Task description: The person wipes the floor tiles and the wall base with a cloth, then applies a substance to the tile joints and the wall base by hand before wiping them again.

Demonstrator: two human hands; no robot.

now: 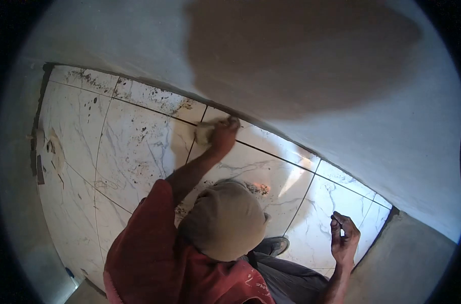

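My left hand (223, 133) reaches forward at arm's length and is closed on a pale wad of cloth or sponge (205, 133). It presses the wad on a white marble-look floor tile (139, 147), right by the dark grout line at the foot of the wall. My right hand (344, 238) is raised over the tile at the right with fingers curled. Something small may sit between thumb and fingers, too small to make out. A tan cap (225, 220) and a red shirt (154, 253) fill the bottom centre, between the two arms.
The grey plastered wall (316, 76) rises behind the tiles, with a darker damp patch. Dark mortar specks mark the far-left tiles (88, 81). Bare grey cement (408, 258) borders the tiling at right. A dark shoe (277, 245) and grey trousers (291, 276) lie under me.
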